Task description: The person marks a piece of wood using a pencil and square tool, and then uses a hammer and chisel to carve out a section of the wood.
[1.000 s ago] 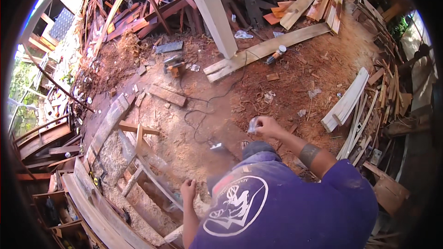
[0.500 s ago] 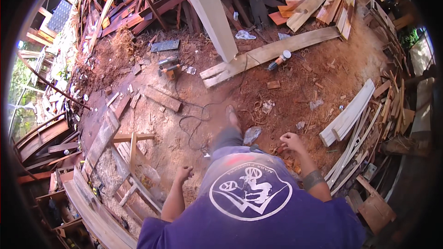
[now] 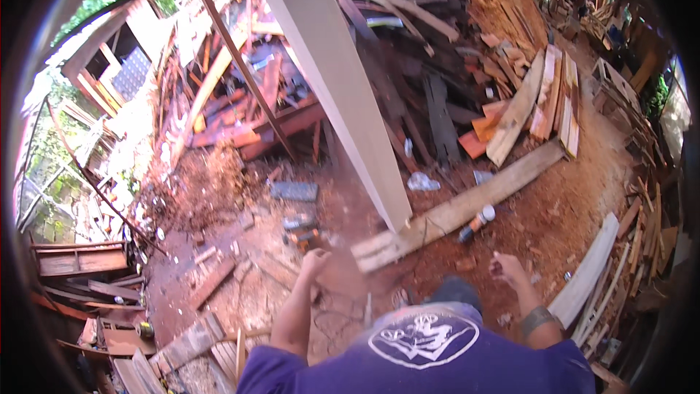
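Note:
My left hand (image 3: pixel 315 261), slightly blurred, is raised with its fingers curled in and nothing visible in them. In the picture it lies just below an orange-and-black power tool (image 3: pixel 300 235) on the ground. My right hand (image 3: pixel 508 270) is loosely bent, fingers somewhat apart, with no held thing visible. Beyond it lies a dark angle grinder (image 3: pixel 475 225) with a pale disc. A long, weathered plank (image 3: pixel 467 203) lies across the ground ahead. The lower end of a thick pale beam (image 3: pixel 343 102) appears at this plank; whether they touch I cannot tell.
A large heap of scrap wood (image 3: pixel 284 113) rises ahead. Stacked boards (image 3: pixel 554 106) stand at the far right, and white planks (image 3: pixel 587 270) with thin strips line the near right. Loose boards (image 3: pixel 186 346) lie at the near left. A cable (image 3: pixel 339 314) trails over the ground.
My view has tilted up, bringing more of the scrap heap into sight. My left hand has risen and come forward; my right hand also reaches further ahead. The tools appear nearer.

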Tool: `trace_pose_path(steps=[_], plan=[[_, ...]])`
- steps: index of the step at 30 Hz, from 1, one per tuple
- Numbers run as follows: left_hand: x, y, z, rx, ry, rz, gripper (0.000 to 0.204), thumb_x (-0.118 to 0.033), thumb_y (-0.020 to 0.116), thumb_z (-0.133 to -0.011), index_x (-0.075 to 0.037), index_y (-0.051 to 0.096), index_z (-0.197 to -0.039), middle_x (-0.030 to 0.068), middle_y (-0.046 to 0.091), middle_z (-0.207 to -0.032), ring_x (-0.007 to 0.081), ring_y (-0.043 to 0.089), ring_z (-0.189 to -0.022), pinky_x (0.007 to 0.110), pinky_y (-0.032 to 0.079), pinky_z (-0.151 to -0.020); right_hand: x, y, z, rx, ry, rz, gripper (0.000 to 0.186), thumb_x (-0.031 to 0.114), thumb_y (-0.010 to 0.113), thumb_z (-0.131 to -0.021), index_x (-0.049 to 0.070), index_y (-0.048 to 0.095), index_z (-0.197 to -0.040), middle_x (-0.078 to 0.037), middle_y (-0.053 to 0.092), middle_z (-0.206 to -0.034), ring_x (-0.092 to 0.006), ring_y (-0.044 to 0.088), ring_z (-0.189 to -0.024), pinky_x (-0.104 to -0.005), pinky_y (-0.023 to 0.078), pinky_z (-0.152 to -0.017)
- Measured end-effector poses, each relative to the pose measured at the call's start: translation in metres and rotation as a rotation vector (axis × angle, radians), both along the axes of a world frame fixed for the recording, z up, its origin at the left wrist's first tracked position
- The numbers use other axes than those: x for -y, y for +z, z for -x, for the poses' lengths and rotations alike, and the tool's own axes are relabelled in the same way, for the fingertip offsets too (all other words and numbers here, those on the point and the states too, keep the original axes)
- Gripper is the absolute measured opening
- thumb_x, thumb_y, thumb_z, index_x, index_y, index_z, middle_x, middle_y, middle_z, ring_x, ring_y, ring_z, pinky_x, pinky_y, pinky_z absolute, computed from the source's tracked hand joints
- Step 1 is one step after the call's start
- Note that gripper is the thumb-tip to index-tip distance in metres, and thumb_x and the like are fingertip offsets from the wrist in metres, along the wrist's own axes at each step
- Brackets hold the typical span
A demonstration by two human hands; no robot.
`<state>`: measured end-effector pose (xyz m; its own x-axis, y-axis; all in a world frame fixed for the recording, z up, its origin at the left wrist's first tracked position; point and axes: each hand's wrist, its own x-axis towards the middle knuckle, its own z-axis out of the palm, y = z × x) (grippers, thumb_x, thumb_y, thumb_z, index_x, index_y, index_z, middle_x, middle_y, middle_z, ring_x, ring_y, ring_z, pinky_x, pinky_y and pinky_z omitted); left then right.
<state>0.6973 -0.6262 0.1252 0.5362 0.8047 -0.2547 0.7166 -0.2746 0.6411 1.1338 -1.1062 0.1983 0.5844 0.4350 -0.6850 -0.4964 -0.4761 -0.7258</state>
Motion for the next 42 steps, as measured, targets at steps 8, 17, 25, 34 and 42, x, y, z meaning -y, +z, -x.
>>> trace_pose_path(steps=[8,17,25,34,42], plan=[[-0.08,0.051,-0.105,0.404,0.353,0.186,0.044,-0.035,0.065,-0.098,0.007,0.07,-0.111,0.0129,0.076,-0.099,0.0201,0.073,-0.092,0.033,0.058,-0.076,-0.244,0.062,-0.199,0.076,0.213,-0.06,0.044,0.048,0.055,-0.101,0.005,0.065,-0.094,-0.01,0.069,-0.084,-0.0263,0.067,-0.075,-0.0423,0.055,-0.071],[-0.181,0.174,-0.277,0.905,0.609,0.331,0.051,-0.045,0.049,-0.106,-0.008,0.053,-0.141,-0.0001,0.065,-0.116,0.0064,0.06,-0.101,0.024,0.046,-0.074,-0.627,0.145,-0.277,0.307,0.594,-0.501,0.051,0.055,0.058,-0.1,0.005,0.068,-0.094,-0.005,0.069,-0.083,-0.0148,0.067,-0.078,-0.0307,0.054,-0.074],[-0.29,0.187,-0.359,0.811,0.755,-0.349,0.061,-0.041,0.047,-0.106,0.009,0.046,-0.142,0.0273,0.048,-0.147,0.039,0.047,-0.136,0.044,0.038,-0.111,-0.757,0.251,-0.213,0.739,0.88,-0.848,0.04,0.04,0.053,-0.104,0.002,0.063,-0.117,-0.014,0.066,-0.104,-0.0201,0.063,-0.101,-0.0346,0.049,-0.091],[0.062,0.039,-0.271,0.345,0.586,0.564,0.05,-0.042,0.059,-0.102,0.0,0.063,-0.129,0.0092,0.071,-0.116,0.0201,0.068,-0.101,0.032,0.052,-0.084,-0.554,0.032,-0.35,0.042,0.709,-0.144,0.068,0.069,0.054,-0.095,0.006,0.068,-0.117,-0.002,0.07,-0.094,-0.0146,0.065,-0.08,-0.0309,0.051,-0.076],[0.274,-0.011,-0.111,0.471,1.297,0.731,0.063,-0.058,0.052,-0.1,-0.002,0.062,-0.126,0.0115,0.067,-0.119,0.0254,0.068,-0.099,0.037,0.054,-0.076,-0.415,0.014,-0.395,0.003,0.426,-0.04,0.069,0.071,0.052,-0.094,0.007,0.067,-0.116,-0.006,0.07,-0.1,-0.0202,0.066,-0.089,-0.0368,0.052,-0.079]])
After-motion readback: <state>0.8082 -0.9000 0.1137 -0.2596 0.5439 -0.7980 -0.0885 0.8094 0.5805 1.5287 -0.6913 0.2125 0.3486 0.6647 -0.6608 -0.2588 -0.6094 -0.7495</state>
